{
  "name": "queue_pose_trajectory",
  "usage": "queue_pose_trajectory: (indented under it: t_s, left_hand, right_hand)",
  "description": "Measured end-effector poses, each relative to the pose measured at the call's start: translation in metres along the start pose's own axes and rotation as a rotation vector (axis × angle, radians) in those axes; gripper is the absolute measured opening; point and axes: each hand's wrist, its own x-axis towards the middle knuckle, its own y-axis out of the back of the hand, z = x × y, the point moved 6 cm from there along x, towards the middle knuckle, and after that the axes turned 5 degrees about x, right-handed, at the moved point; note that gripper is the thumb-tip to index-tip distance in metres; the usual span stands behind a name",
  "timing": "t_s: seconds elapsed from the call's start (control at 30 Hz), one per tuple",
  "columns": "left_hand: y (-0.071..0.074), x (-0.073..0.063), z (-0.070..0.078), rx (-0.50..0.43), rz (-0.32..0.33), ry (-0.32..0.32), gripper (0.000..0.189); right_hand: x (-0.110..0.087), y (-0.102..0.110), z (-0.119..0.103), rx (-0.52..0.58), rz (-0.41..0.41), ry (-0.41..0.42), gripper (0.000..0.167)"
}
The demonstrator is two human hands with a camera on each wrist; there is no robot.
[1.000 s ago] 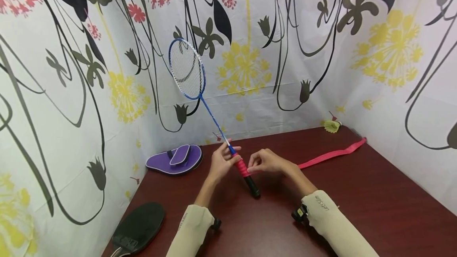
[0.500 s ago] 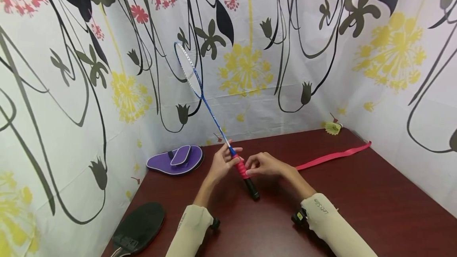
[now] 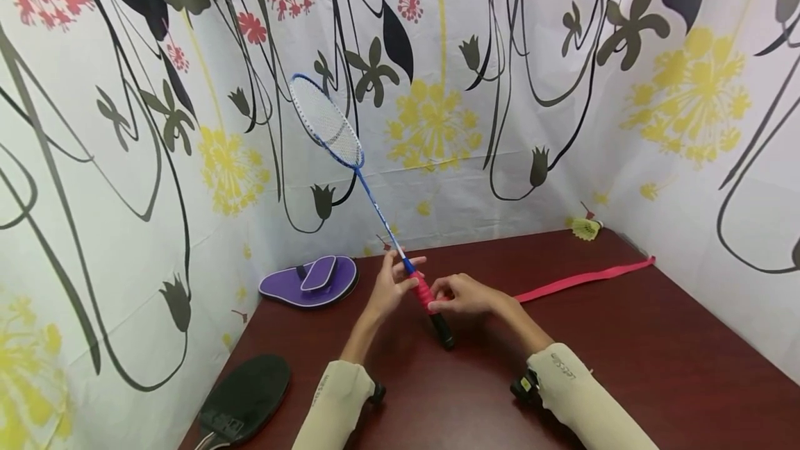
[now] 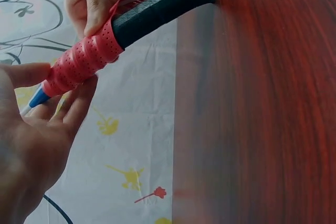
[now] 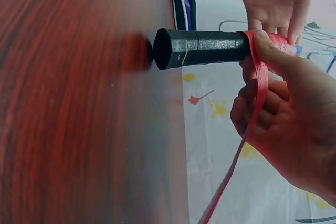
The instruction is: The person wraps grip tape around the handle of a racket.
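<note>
A blue and white badminton racket (image 3: 375, 208) slants up to the left, its head raised in front of the patterned cloth. Perforated red grip tape (image 4: 84, 62) spirals around the upper handle; the lower handle (image 5: 207, 46) is bare black. My left hand (image 3: 389, 292) holds the racket between thumb and fingers at the top of the wrapped part. With thumb and curled fingers, my right hand (image 3: 465, 295) pinches the tape against the handle at the lowest turn. From there the loose tape (image 5: 257, 98) hangs down in the right wrist view and trails rightward in the head view.
A purple paddle case (image 3: 309, 282) lies at the table's back left. A black table tennis paddle (image 3: 245, 394) lies at the front left. A yellow shuttlecock (image 3: 586, 229) sits at the back right corner. Flower-patterned cloth (image 3: 519, 110) encloses the dark red table (image 3: 625, 346).
The racket has turned about its shaft: its head went from face-on to nearly edge-on and back to showing its strings. My right hand has shifted slightly down along the handle with the tape.
</note>
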Motion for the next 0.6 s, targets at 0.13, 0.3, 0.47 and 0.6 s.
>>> queue_pose_trajectory:
  t_s: [0.13,0.3,0.47,0.6]
  left_hand:
    - [-0.0012,0.0002,0.0005,0.096,0.059,-0.051,0.048]
    - [-0.0017,-0.0001,0.0007,0.230,0.157,-0.110,0.045]
    - [-0.0031,-0.0016,0.0002,0.309,0.254,-0.045,0.050]
    - [-0.0038,-0.0024,0.0007,0.314,0.297,0.011,0.052]
  right_hand:
    - [-0.0002,0.0005,0.0009,0.011,0.030,-0.011,0.027]
    - [-0.0006,0.0025,0.0056,0.027,0.069,-0.056,0.033]
    - [-0.0005,0.0031,0.0085,-0.001,0.104,-0.105,0.040]
    - [-0.0006,0.0039,0.0076,-0.027,0.137,-0.120,0.043]
